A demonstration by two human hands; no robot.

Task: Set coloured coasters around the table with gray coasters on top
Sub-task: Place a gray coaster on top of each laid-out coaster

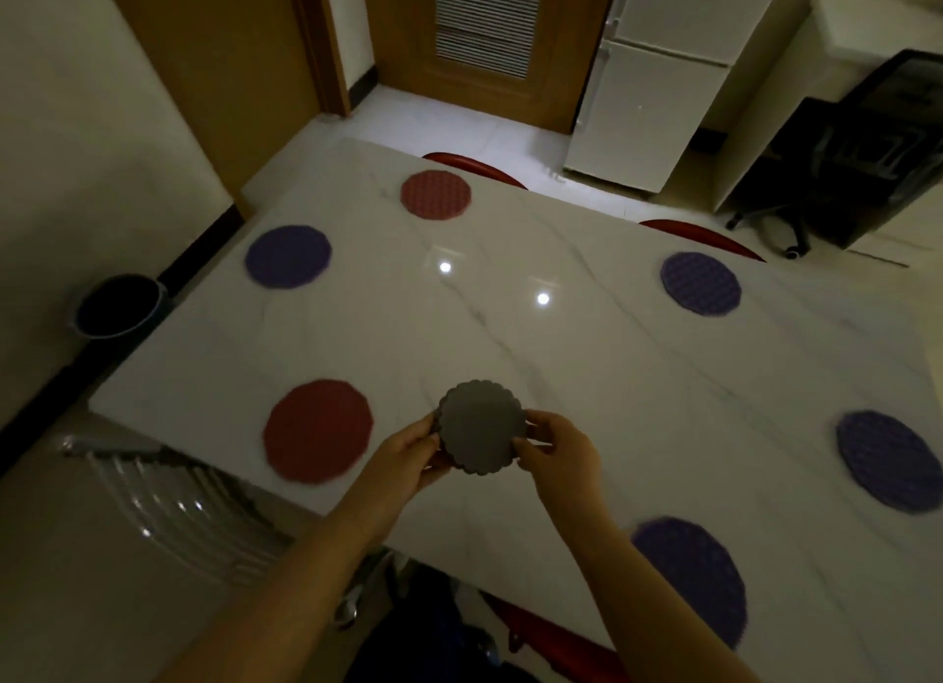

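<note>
A stack of gray scalloped coasters (481, 424) is held above the near part of the white marble table (510, 335). My left hand (408, 455) grips the stack's left edge and my right hand (556, 450) pinches its right edge. Coloured coasters lie around the table: a red coaster (317, 429) near left, a purple coaster (288, 256) far left, a pink-red coaster (435, 194) at the far edge, a purple coaster (700, 283) far right, a purple coaster (890, 460) at right, and a purple coaster (694, 578) near right. None carries a gray coaster.
Red chairs (474, 165) sit tucked at the far side and another red chair (556, 641) at the near side. A clear chair (168, 498) stands at the left end. A dark bin (118, 304) is on the floor at left, a white fridge (658, 80) beyond.
</note>
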